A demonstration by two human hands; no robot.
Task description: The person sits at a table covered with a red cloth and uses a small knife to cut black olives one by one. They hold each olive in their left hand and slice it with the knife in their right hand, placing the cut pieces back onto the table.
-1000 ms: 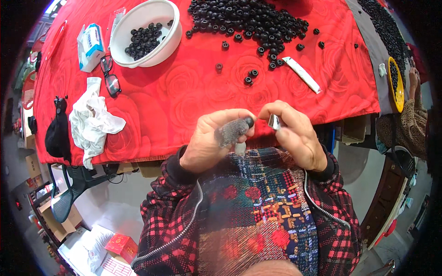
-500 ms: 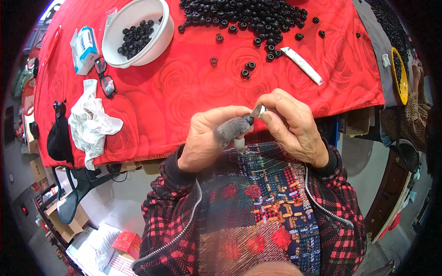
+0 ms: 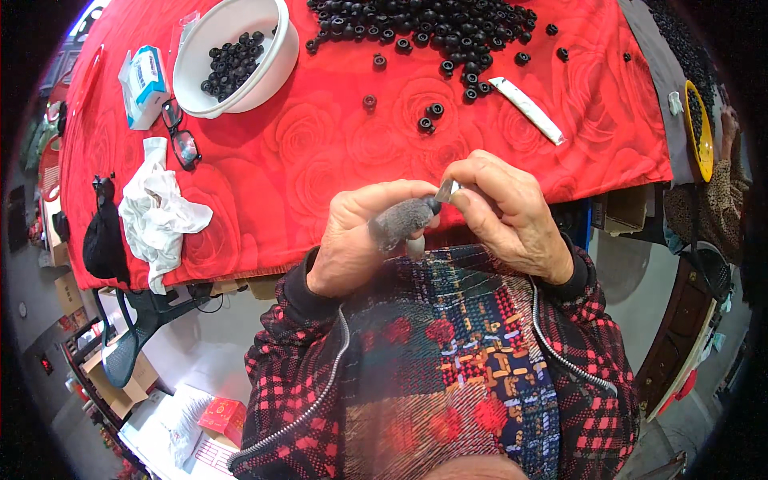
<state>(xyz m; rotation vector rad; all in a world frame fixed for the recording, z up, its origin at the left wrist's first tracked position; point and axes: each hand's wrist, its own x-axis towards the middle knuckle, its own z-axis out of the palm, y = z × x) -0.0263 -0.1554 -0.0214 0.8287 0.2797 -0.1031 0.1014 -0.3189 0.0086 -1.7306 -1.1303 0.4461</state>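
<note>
Together, left hand point(image 3: 356, 236) and right hand point(image 3: 504, 212) pinch.

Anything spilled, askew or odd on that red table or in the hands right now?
Nothing looks damaged. A few black ring parts lie loose on the red tablecloth, apart from the big pile and the white bowl. A crumpled white cloth hangs near the table edge. The left hand wears a grey finger cover; the right hand pinches a small metal blade.

A table covered by a red rose-patterned cloth point(image 3: 320, 160) carries a white bowl point(image 3: 276, 60) of black rings, a large heap of loose black rings point(image 3: 432, 28) with strays nearby, a white flat stick point(image 3: 526, 110), eyeglasses point(image 3: 182, 140), a small blue-and-white box point(image 3: 144, 76), and crumpled white cloth point(image 3: 160, 212) at the near edge.
</note>
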